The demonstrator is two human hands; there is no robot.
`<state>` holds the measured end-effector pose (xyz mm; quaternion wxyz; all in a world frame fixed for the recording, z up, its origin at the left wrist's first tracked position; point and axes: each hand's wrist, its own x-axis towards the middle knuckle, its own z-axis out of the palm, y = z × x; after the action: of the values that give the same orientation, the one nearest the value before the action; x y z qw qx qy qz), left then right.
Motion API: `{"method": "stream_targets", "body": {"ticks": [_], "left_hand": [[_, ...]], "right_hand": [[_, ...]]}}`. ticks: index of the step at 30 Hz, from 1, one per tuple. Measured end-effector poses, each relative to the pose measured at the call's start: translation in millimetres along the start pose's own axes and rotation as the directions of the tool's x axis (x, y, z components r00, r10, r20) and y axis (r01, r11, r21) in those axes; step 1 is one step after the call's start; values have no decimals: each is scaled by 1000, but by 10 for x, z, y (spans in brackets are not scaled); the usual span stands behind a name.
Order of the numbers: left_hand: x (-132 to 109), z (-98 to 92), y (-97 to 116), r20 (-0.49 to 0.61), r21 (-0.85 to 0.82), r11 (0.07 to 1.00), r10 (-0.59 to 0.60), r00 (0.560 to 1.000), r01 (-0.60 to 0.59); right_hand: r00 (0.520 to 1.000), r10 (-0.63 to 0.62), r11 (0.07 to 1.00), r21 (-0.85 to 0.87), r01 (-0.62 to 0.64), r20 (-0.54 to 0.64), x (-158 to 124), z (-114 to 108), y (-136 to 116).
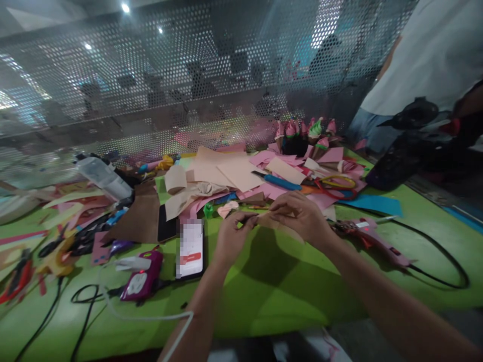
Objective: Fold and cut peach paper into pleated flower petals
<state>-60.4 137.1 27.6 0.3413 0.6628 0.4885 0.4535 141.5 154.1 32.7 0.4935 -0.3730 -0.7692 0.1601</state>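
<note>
My left hand (pixel 231 235) and my right hand (pixel 300 216) meet above the green table (pixel 287 291), fingers pinched together on a small tan paper piece (pixel 264 220) held between them. The piece is mostly hidden by my fingers. Just beyond my hands lie a small pale pink paper scrap (pixel 227 208) and a green bit (pixel 208 209). A phone (pixel 190 249) with a lit screen lies flat to the left of my left hand.
Pink and tan paper sheets (pixel 234 173), a blue craft knife (pixel 277 181) and scissors (pixel 335 185) lie behind. Glue guns rest at right (pixel 372 236) and left (pixel 141 279), with cables. Paper cones (pixel 305 133) stand at the back. A person in white (pixel 426 60) stands at the right.
</note>
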Motion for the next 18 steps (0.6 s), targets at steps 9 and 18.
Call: {"method": "stream_targets", "body": {"ticks": [9,18], "left_hand": [[-10,0,9,-9,80,994,72,997,-71],[2,-22,16,12,158,976,149,989,-149]], "right_hand": [[986,162,987,-7,-162,42,25,-10,-18],[959,258,961,69,-267,115,4,9,-3]]}}
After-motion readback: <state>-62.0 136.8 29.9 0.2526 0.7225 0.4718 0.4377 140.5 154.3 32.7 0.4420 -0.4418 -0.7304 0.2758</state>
